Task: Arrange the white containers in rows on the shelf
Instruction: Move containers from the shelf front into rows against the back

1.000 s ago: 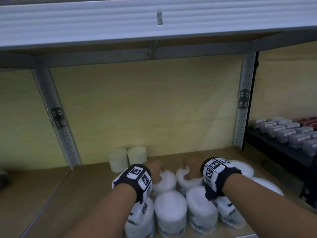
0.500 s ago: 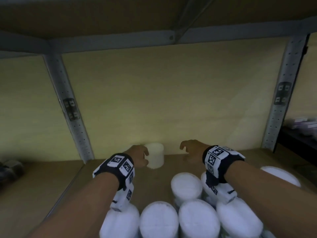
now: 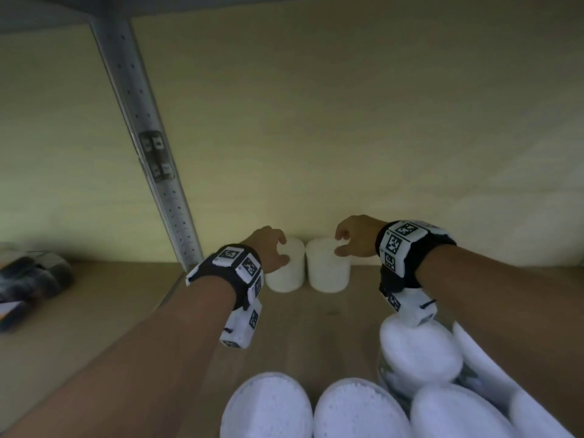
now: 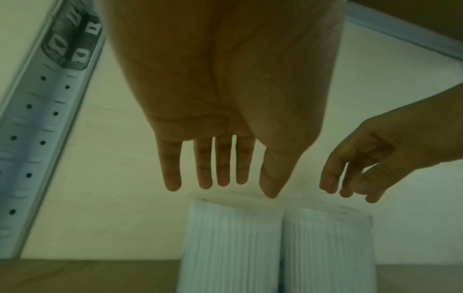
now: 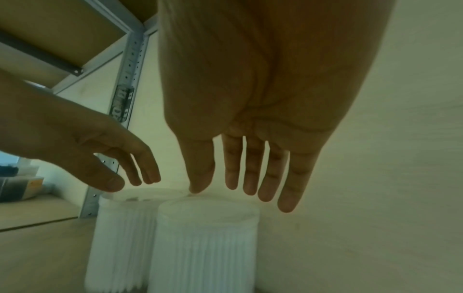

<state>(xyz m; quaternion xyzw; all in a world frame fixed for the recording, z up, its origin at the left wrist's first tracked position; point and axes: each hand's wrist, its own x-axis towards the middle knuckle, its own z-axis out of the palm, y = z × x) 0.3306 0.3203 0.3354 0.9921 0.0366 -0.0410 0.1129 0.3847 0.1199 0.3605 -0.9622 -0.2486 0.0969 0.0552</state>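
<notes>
Two white ribbed containers stand side by side against the back wall: the left container (image 3: 286,275) (image 4: 230,247) (image 5: 117,237) and the right container (image 3: 328,275) (image 4: 325,253) (image 5: 205,247). My left hand (image 3: 275,251) (image 4: 238,188) hangs over the left one and holds nothing, with its fingers straight and pointing down. My right hand (image 3: 350,238) (image 5: 233,190) hovers likewise over the right one, holding nothing. The fingertips are just at the lids; whether they touch I cannot tell. Several more white containers (image 3: 420,355) crowd the shelf's front.
The wooden shelf board (image 3: 316,327) is bare between the back pair and the front cluster. A perforated metal post (image 3: 151,159) rises left of the containers. Dark blurred objects (image 3: 31,276) lie in the neighbouring bay on the left.
Both hands have left the front cluster and reached to the back wall, and now hang over the two rear containers. The head view has moved in under the upper shelf.
</notes>
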